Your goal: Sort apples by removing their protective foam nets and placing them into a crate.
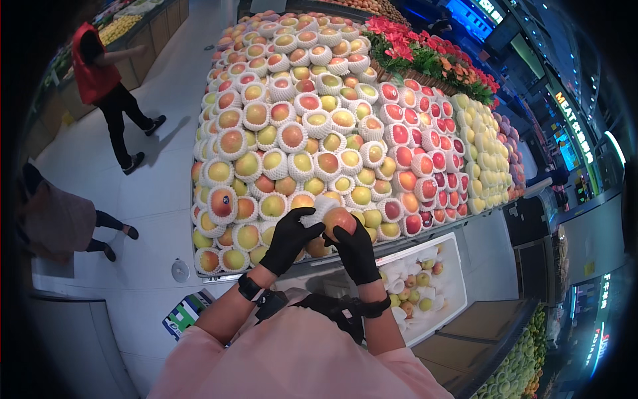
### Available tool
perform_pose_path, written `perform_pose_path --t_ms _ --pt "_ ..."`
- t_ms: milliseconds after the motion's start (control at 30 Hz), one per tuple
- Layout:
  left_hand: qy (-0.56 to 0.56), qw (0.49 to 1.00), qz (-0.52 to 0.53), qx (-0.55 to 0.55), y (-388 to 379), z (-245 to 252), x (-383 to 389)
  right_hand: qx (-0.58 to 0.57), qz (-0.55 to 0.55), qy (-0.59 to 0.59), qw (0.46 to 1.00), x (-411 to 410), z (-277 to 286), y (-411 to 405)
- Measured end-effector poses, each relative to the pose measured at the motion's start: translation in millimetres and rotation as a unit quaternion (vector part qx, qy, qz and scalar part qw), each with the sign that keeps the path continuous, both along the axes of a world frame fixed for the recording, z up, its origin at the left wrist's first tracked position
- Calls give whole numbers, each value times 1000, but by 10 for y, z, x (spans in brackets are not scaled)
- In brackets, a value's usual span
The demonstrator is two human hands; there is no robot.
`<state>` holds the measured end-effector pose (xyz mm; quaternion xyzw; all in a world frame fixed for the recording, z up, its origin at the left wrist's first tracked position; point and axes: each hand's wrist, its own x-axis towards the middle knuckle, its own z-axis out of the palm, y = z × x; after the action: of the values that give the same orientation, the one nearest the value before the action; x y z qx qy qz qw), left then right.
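In my black-gloved right hand (358, 254) is a red-yellow apple (340, 221), gripped from its lower right side. My left hand (290, 240), also gloved in black, pinches a white foam net sleeve (324, 205) between thumb and fingers. The sleeve touches the apple's upper left side; whether any of it goes around the fruit I cannot tell. Both hands are above the front edge of a sloped display of apples (291, 136), most of them sitting in white foam nets. Redder netted apples (400, 133) lie farther right.
A white foam box (456, 279) with loose apples and nets stands at my right. Red artificial flowers (398, 45) and pale yellow fruit (481, 154) are beyond. On the left floor are a person in a red vest (94, 65), another person (65, 214) and a printed carton (184, 314).
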<state>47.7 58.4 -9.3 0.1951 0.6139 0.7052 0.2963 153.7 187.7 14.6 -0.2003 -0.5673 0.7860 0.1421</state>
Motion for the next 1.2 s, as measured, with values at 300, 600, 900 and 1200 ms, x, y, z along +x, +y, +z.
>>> perform_pose_path --t_ms 300,600,900,1200 --pt "187 980 66 -16 74 -94 -15 72 -27 -33 996 69 65 89" --pt "464 878 45 -113 106 -64 42 359 -51 -74 929 5 92 -99" --pt "383 922 30 -53 35 10 118 376 -10 -91 922 1 316 -100" --pt "455 883 45 -108 43 67 308 442 -140 -94 881 -91 8 -183"
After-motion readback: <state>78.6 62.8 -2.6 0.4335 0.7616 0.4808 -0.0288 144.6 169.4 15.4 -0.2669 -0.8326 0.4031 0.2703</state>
